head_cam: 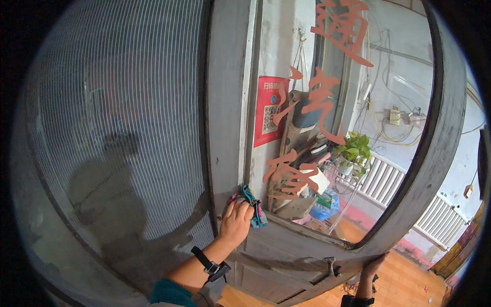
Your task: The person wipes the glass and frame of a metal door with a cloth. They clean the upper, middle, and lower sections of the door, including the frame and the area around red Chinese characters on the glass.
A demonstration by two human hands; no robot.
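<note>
A bunched teal and pink cloth [254, 207] is under my left hand [236, 221], whose fingers press it against the grey door frame [226, 115] near the lower corner of the glass pane. My right hand [373, 265] holds the door's outer edge at the lower right, its fingers largely hidden. The wooden door [447, 126] is grey and worn, with red painted characters [324, 103] on its glass. Below the pane, a metal pull handle [330, 266] sits between my two hands. Black straps circle both wrists.
Ribbed panelling [153, 96] with my shadow on it fills the left. Through the glass appear a red poster [270, 111] with a printed code, a potted plant [353, 151] on a wire stand and a blue plastic bag [325, 205]. White radiators [439, 220] line the wall above an orange floor [406, 286].
</note>
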